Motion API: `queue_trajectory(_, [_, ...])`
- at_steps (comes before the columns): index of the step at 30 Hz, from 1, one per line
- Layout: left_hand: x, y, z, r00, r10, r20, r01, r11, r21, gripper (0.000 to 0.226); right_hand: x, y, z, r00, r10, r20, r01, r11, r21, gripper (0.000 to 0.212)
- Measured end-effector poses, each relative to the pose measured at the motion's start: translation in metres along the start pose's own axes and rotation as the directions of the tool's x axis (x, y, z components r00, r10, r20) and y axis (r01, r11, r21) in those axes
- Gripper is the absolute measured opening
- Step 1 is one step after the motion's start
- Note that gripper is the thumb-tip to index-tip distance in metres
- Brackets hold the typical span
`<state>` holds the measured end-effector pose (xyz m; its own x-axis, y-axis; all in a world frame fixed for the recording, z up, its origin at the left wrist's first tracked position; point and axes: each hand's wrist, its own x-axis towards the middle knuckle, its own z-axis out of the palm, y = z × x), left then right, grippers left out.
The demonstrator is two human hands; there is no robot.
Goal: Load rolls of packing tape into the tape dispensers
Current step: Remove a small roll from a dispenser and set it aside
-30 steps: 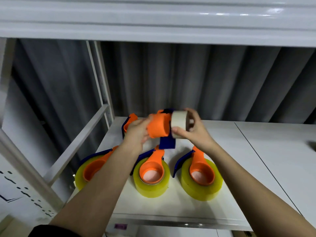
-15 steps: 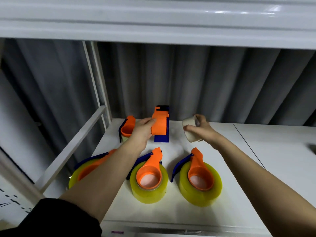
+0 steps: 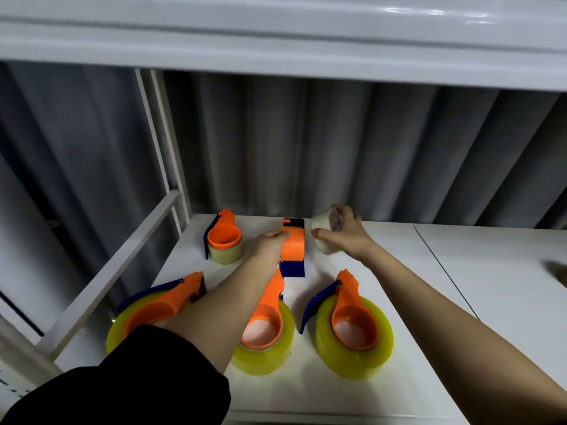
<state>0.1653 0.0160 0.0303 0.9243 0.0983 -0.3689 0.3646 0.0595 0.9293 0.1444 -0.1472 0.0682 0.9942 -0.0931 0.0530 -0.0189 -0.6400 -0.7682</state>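
Note:
My left hand (image 3: 267,246) grips an empty orange and blue tape dispenser (image 3: 293,247) that stands on its edge on the white shelf (image 3: 399,302). Just to its right, my right hand (image 3: 343,237) holds a small pale roll of tape (image 3: 322,230) by its rim and core, a little apart from the dispenser. In the front row lie three dispensers loaded with thick yellow rolls, at the left (image 3: 153,311), the middle (image 3: 265,338) and the right (image 3: 356,332). A fourth loaded dispenser (image 3: 223,240) with a thin pale roll sits at the back left.
A white rail (image 3: 122,268) and upright post (image 3: 165,148) bound the shelf on the left. A grey pleated curtain (image 3: 337,148) hangs behind it and a white upper shelf (image 3: 276,41) runs overhead. A seam (image 3: 441,265) divides the shelf from a panel on the right.
Both hands have moved away from me and down. The dispenser, held in the air with the roll against it a second ago, now stands on the shelf, and the roll has drawn apart to its right.

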Motion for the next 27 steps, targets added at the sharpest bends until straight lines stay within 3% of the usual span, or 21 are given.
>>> queue_trajectory(14, [0.019,-0.008,0.004,0.999,-0.037,-0.006,0.037,0.982,0.188,0.034,-0.006,0.016,-0.008,1.0,0.009,0.009,-0.008,0.996,-0.085,0.081])
queue_trajectory(21, [0.02,-0.011,-0.004,0.995,-0.049,0.088,0.033,0.984,0.175,0.036,-0.009,0.019,-0.009,0.999,0.014,0.029,-0.011,0.995,-0.099,0.083])
queue_trajectory(27, [0.019,-0.008,-0.002,0.992,0.121,0.015,-0.119,0.93,0.347,0.034,-0.014,0.021,-0.008,0.999,0.029,0.043,-0.024,0.993,-0.113,0.084])
